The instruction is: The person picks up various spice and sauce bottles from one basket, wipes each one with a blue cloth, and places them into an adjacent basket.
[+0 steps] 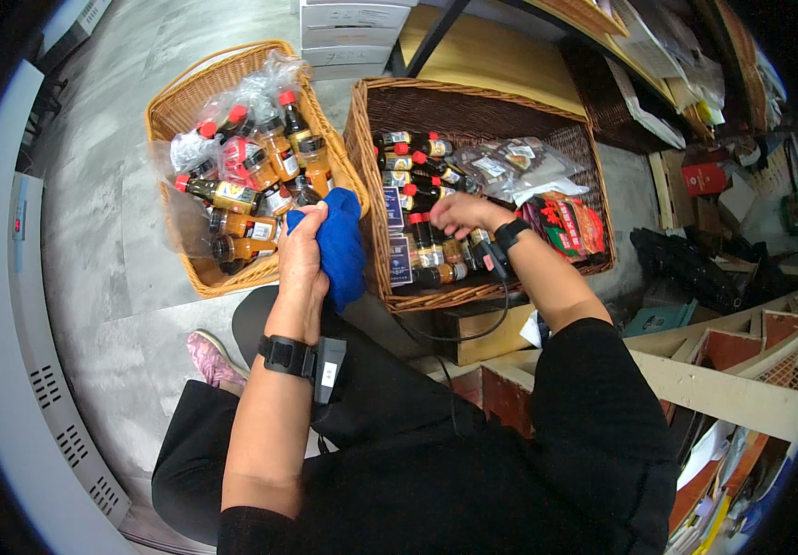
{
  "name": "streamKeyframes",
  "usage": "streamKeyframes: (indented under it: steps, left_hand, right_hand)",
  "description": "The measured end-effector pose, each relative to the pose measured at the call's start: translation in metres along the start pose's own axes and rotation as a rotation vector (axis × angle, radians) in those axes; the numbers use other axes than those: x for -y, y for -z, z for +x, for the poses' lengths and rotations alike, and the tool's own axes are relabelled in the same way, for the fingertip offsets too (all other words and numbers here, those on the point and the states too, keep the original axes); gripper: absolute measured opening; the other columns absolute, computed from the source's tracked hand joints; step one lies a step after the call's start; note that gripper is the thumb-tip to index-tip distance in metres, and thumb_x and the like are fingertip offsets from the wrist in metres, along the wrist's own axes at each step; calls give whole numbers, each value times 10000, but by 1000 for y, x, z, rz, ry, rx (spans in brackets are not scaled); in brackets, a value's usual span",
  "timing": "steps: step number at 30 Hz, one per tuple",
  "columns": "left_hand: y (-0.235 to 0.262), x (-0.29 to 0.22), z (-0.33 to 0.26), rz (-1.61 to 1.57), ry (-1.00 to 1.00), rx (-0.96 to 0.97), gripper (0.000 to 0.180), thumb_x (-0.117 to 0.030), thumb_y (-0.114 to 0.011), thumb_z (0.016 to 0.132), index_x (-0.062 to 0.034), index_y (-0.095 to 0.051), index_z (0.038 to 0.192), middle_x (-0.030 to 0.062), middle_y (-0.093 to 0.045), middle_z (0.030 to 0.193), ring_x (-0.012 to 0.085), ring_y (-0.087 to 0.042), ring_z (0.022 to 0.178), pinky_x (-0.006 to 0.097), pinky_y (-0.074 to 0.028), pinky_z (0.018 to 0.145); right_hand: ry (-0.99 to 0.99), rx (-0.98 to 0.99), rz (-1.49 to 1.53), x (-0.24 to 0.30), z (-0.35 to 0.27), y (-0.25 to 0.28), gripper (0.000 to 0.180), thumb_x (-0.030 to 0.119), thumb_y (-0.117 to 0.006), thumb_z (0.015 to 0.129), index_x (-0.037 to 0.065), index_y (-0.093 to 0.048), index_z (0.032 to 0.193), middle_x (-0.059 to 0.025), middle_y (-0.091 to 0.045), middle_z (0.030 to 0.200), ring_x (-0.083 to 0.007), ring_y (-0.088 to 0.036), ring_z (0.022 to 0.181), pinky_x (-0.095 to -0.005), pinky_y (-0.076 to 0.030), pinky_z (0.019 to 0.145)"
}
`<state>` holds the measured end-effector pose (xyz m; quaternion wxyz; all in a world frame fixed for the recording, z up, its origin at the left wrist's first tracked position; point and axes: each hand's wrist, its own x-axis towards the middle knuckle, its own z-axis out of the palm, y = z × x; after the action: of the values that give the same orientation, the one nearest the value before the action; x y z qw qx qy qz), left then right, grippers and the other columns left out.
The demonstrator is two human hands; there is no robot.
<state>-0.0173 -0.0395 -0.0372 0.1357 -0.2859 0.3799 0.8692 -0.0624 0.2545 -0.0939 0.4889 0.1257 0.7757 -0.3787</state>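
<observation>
My left hand [304, 250] grips a bunched blue cloth [341, 248] at the right edge of the light wicker basket [332, 104]. That basket holds several bottles and jars, among them a jar with orange-brown contents [275, 150] and a red-capped dark bottle [294, 118]. Over the darker wicker basket [359, 143], the fingers of my right hand [464, 216] are curled together, close to the red caps of upright bottles [422, 228]. Whatever they may hold is hidden. More red-capped bottles [427, 166] lie behind that hand.
Inside the dark basket are clear-wrapped brown packs [510, 165], a red packet [567, 227] and dark blue boxes [400, 259]. A cable [473, 338] hangs from my right wrist device. A wooden frame [723, 381] borders the right, a white cabinet [34, 305] the left.
</observation>
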Motion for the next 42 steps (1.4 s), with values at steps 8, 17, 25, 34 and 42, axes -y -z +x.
streamKeyframes:
  steps: [8, 17, 25, 34, 42]
  left_hand:
    - [-7, 6, 0, 113, 9, 55, 52, -65, -598, 768, -74, -553, 793, 65, -575, 751, 185, -579, 660, 309, -505, 593]
    - [-3, 6, 3, 116, 6, 48, 71, -53, -595, 728, -76, -549, 776, 56, -573, 753, 172, -570, 664, 306, -496, 602]
    - [-9, 11, 2, 9, 43, 112, 89, -59, -586, 734, -91, -561, 814, 63, -590, 783, 188, -590, 692, 318, -506, 629]
    - [-14, 0, -8, -47, -12, 311, 387, -119, -526, 767, -54, -486, 1146, 128, -593, 1005, 226, -601, 859, 335, -504, 748]
    - [-30, -1, -28, 74, -42, 456, 633, -213, -660, 783, -87, -351, 1321, 93, -503, 1149, 177, -527, 973, 298, -457, 824]
  right_hand:
    - [5, 393, -780, -17, 32, -60, 500, 260, -654, 769, 151, -517, 1237, -73, -455, 1307, -294, -451, 1170, -457, -421, 868]
    - [76, 667, -1190, -22, 62, -75, 693, 154, -724, 660, 213, -449, 1293, -99, -470, 1289, -314, -496, 1111, -485, -444, 818]
    - [243, 449, -1011, -43, 50, -46, 688, 120, -755, 633, 110, -444, 1247, -101, -525, 1202, -296, -522, 1058, -493, -461, 773]
    - [523, 64, 419, 53, -68, 2, 429, 243, -606, 812, 117, -469, 1199, -43, -502, 1096, -142, -535, 891, -269, -476, 727]
    - [900, -342, 537, 108, -52, -93, 272, 152, -648, 820, 40, -469, 993, -14, -531, 856, -74, -513, 773, -220, -445, 688]
